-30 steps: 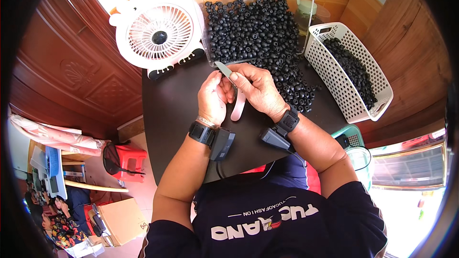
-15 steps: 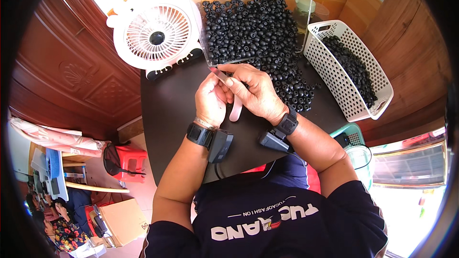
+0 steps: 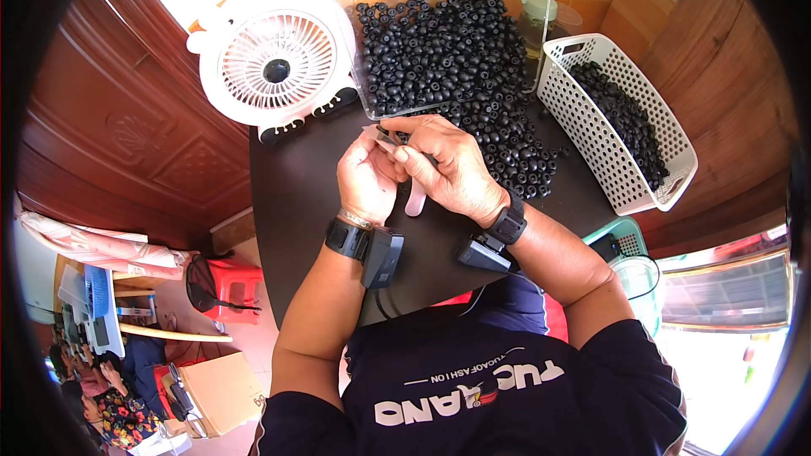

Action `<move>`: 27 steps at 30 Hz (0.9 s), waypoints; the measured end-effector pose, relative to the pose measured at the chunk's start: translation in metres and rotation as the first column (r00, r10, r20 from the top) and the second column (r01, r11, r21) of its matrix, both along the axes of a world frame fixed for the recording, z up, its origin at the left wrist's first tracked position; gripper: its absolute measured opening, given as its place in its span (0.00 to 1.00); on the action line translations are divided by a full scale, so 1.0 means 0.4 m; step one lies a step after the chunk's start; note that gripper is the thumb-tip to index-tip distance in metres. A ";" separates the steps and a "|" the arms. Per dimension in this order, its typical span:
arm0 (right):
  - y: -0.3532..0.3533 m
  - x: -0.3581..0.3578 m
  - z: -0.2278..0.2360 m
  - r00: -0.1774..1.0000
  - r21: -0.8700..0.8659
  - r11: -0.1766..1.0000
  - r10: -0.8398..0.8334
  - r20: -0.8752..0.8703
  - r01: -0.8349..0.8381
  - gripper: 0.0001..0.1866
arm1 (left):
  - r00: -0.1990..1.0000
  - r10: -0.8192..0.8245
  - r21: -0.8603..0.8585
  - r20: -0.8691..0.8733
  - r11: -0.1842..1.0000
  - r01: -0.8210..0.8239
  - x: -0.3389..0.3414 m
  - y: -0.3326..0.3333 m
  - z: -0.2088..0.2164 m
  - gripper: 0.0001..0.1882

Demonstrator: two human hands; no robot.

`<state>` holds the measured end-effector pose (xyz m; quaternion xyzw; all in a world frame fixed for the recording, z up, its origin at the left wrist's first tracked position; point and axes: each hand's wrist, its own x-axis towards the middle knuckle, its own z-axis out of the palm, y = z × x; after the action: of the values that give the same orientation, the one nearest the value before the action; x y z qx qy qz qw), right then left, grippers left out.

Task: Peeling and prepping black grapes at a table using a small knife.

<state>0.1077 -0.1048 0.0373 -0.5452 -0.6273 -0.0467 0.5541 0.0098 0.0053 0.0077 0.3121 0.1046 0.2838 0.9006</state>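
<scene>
My right hand (image 3: 448, 165) is closed around a slim tool with a shiny flat front part; its pale pink, rounded handle (image 3: 415, 200) sticks out below the palm. Facing it, my left hand (image 3: 365, 177) is turned palm up with its fingers curled, thumb and fingertips meeting the tool's front end. A small dark bit shows at the fingertips, too covered to make out. Just beyond my hands, many small black ring-like parts (image 3: 448, 51) fill a clear, open-fronted bin (image 3: 549, 25) and spill onto the dark table (image 3: 296, 194).
A white fan (image 3: 277, 72) stands at the far left of the table. On the right, a white perforated basket (image 3: 583, 135) holds more black parts. A green basket (image 3: 625, 232) sits below it. A red stool (image 3: 236, 287) and a cardboard box (image 3: 224, 393) are on the floor at left, near other people.
My left hand has shifted slightly left, and the tool's front end has tilted a little. A dark bit now shows between the fingertips.
</scene>
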 end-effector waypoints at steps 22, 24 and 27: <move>-0.031 0.027 0.030 0.632 0.030 0.932 0.268 -0.728 -0.361 0.12 | 0.973 -0.219 0.174 0.076 0.964 0.203 -0.004 -0.025 0.035 0.14; -0.028 0.040 0.018 0.551 0.065 0.917 0.292 -0.782 -0.393 0.12 | 0.981 -0.194 0.219 -0.001 0.957 0.190 0.002 -0.037 0.042 0.13; -0.017 0.056 -0.002 0.616 0.062 0.936 0.277 -0.737 -0.346 0.13 | 0.984 -0.166 0.284 -0.064 0.942 0.178 0.003 -0.040 0.033 0.13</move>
<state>0.1300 -0.1117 0.0363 -0.4235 -0.4368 0.3004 0.7346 0.0110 -0.0106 0.0211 0.4536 0.0519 0.2103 0.8645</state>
